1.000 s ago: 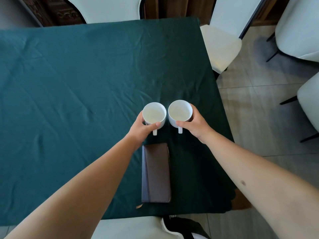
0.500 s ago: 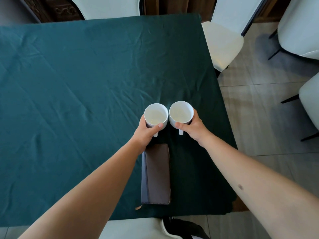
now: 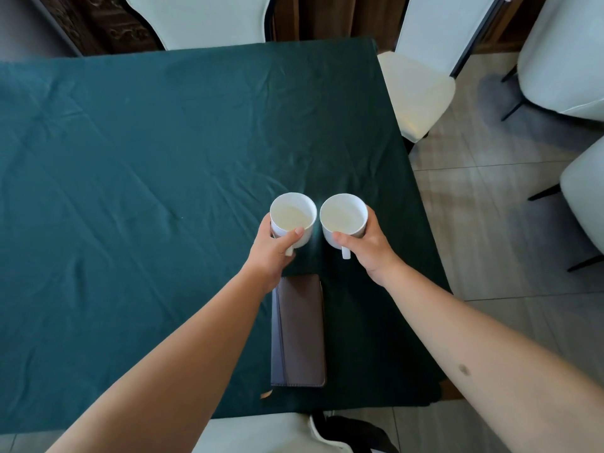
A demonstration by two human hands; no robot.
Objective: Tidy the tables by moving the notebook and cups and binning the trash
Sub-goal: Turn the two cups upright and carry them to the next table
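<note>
Near the middle of the frame, the left hand (image 3: 273,253) wraps its fingers and thumb round the left white cup (image 3: 293,219), the thumb lying across the near wall just under the rim and the cup's handle partly hidden beneath the palm. Just to its right, the right hand (image 3: 369,251) holds the right white cup (image 3: 343,220) the same way, thumb on the near wall, fingers curled round the far side, with the short handle sticking down toward the viewer beside the thumb. Both cups stand upright with their mouths open to the camera, side by side with a narrow gap between them; whether their bases touch the surface cannot be told. Below the left hand, toward the lower middle of the frame, a brown notebook (image 3: 299,331) lies closed and flat, its long side running toward the viewer, its far end partly covered by the left wrist. All of it sits over a surface covered by a dark green cloth (image 3: 130,191), creased and wrinkled, which fills the left and centre of the frame. White chairs (image 3: 418,86) stand around it, at the top, the upper right and the bottom edge, and grey floor tiles (image 3: 490,223) run down the right side.
</note>
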